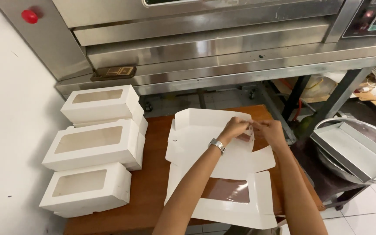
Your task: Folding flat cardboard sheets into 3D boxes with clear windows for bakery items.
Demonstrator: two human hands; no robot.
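A flat box blank (216, 167) lies on the brown worktop (153, 191), its clear window toward 6 o'clock. Both hands meet at its 1 o'clock corner: the left hand (235, 128), a watch on its wrist, and the right hand (268, 132) are each pinched on a side flap (248, 133) there. Judging by this, a corner is being folded up; tucking it would call for holding the wall upright while the tab goes in. At 9 o'clock, three finished boxes (93, 143) sit in a row, apparently empty behind their windows. At 3 o'clock, a steel bowl (373, 130) holds a metal tray (349, 150). An oven (205, 39) stands at 12.
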